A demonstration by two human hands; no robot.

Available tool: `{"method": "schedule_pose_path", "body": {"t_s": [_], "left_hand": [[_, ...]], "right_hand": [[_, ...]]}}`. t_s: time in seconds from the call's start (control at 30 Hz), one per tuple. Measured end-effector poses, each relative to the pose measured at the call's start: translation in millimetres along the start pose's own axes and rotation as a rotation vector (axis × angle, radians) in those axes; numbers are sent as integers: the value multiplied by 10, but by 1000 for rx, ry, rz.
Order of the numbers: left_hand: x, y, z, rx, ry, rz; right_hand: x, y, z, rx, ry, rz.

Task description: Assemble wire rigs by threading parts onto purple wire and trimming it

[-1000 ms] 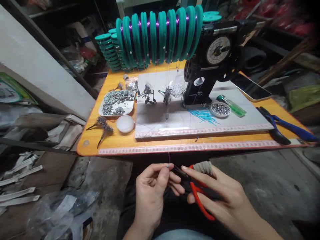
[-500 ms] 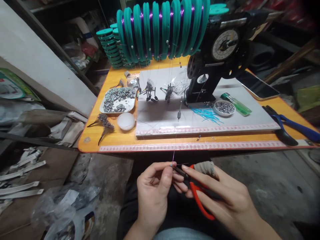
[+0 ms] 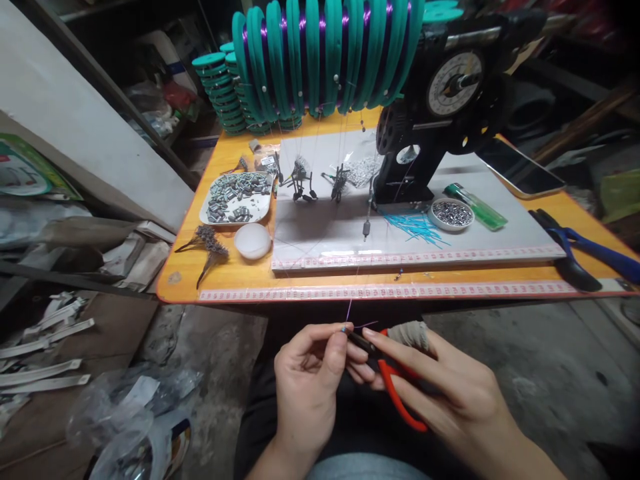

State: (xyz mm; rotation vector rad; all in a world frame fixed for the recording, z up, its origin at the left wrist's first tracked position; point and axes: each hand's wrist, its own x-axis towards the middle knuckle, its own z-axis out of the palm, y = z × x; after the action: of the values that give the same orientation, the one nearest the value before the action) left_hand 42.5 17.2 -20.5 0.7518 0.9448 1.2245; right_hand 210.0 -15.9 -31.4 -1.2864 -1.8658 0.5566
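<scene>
**Hands at the line, below the orange table**

Head view: below the orange wooden table, our left hand pinches thin purple line; our right hand grips red-handled scissors, their tip touching it.

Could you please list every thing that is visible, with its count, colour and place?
spools: many, teal, table back
counter machine: one, black, right of the spools
tray: one, white, holds grey sleeves, table left
round dish: one, silver, on the grey mat
lighter: one, green, beside the dish
phone: one, dark, table right
pliers: one, blue, right edge
scissors: one, red, in the right hand
line: one, purple, pinched by the left fingers
left hand
right hand
</scene>
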Motion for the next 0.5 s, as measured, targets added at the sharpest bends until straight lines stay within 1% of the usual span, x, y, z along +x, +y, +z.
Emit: {"method": "schedule_pose_path", "body": {"t_s": [0.1,0.2,0.27,0.3,0.37,0.43,0.47,0.5], "left_hand": [[24,-35,-44,40,-50,39],[36,-53,-47,48,-66,40],[39,-63,-38,36,-67,35],[40,-68,-35,27,-64,33],[46,-77,-37,15,-58,26],[52,-85,-46,35,-54,23],[55,-90,-49,61,-53,27],[57,-96,-49,94,-53,33]], "right_hand": [[9,-8,4,89,-48,56],[8,-28,-8,184,-97,117],[2,-29,-58,155,-101,123],[1,-21,-106,118,-79,123],[21,22,-262,38,29,136],[87,114,-501,-29,210,187],[140,182,-647,-89,313,232],[206,265,-805,-188,416,238]]}}
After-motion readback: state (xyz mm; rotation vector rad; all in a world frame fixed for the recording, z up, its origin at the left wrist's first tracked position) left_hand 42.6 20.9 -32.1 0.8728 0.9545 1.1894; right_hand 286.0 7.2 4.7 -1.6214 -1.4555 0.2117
